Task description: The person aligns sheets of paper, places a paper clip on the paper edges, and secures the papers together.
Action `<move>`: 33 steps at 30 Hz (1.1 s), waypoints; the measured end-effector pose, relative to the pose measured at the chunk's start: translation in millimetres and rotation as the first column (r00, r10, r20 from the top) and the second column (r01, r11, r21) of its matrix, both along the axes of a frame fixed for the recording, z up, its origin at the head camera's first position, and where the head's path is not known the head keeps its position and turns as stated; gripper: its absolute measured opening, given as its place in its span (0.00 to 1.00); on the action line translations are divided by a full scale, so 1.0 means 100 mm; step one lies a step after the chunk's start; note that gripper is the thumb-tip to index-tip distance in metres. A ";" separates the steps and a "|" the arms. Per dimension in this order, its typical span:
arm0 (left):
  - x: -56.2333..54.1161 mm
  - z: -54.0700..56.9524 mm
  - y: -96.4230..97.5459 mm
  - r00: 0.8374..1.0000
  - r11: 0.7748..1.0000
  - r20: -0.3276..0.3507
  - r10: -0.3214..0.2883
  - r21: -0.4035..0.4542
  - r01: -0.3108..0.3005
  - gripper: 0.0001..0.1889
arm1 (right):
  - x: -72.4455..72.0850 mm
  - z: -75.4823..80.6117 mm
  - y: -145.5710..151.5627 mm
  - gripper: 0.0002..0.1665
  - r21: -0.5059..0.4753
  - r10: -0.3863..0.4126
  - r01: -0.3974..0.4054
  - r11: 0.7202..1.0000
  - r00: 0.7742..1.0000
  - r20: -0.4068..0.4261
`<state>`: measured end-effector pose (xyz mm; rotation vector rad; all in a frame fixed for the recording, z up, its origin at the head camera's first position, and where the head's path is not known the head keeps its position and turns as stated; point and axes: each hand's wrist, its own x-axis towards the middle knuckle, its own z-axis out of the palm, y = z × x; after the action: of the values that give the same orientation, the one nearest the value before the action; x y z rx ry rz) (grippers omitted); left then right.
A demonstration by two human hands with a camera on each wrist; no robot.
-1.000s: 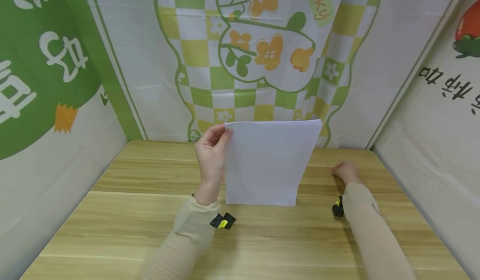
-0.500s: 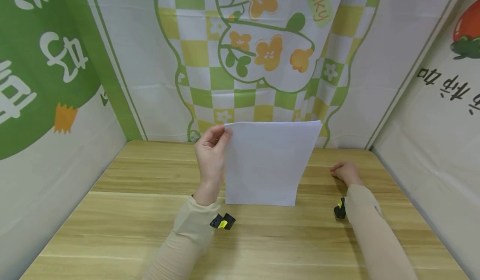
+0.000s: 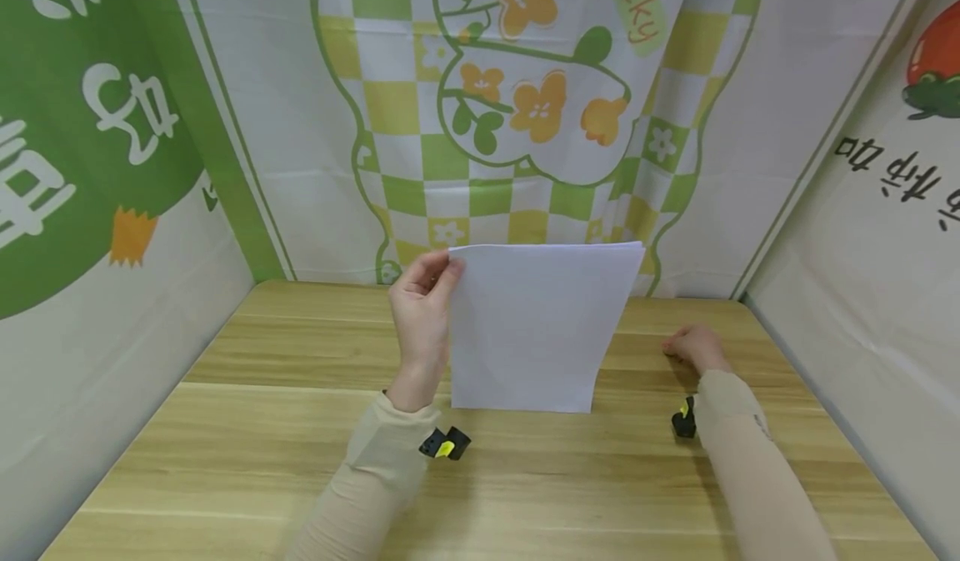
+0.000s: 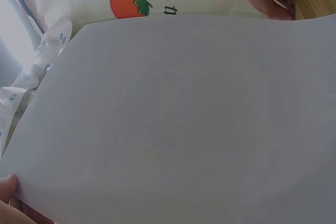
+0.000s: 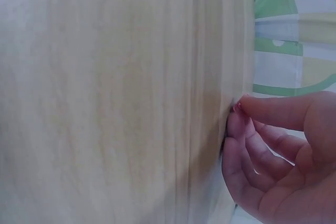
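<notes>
A white sheet of paper [image 3: 536, 328] stands upright over the table, its lower edge at the tabletop. There seems to be more than one layer at its top right corner. My left hand [image 3: 422, 311] pinches the upper left corner between thumb and fingers. In the left wrist view the paper [image 4: 178, 119] fills most of the picture, with the left thumb [image 4: 7, 186] on its corner. My right hand [image 3: 696, 348] rests on the table to the right of the paper. Seen from the right wrist, this hand [image 5: 283, 156] has loosely curled fingers, thumb tip against forefinger, and nothing visible between them.
The wooden table [image 3: 247, 453] spreads under both arms. A printed curtain [image 3: 525, 202] hangs behind its far edge, with more printed cloth at the left and right. A small black device with a yellow mark [image 3: 446, 443] sits at the left wrist, another black device [image 3: 684, 418] at the right.
My right forearm has shifted very slightly to the right. The left hand and the paper stay as they were.
</notes>
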<state>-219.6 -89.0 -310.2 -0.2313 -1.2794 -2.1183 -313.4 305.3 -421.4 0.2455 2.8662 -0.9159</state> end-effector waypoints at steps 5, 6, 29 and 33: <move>0.01 0.00 0.00 1.000 1.000 -0.003 -0.004 0.001 0.004 0.09 | 0.00 -0.02 0.04 0.09 -0.101 -0.015 0.018 0.995 0.999 0.031; 0.01 0.00 0.00 1.000 1.000 -0.003 -0.003 0.002 0.003 0.09 | 0.00 -0.02 0.05 0.09 -0.114 -0.016 0.020 0.993 0.999 0.034; 0.02 0.00 0.00 1.000 1.000 -0.007 -0.001 0.017 0.001 0.07 | 0.12 -0.01 0.09 0.20 -0.456 -0.005 0.033 0.889 0.998 0.061; 0.01 -0.01 -0.01 1.000 1.000 -0.004 0.002 0.007 -0.002 0.09 | 0.13 -0.01 0.10 0.20 -0.479 0.001 0.030 0.877 0.998 0.065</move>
<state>-218.3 -89.6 -311.0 -0.2314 -1.2695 -2.1190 -300.2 315.3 -422.2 0.2358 2.4728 -1.5477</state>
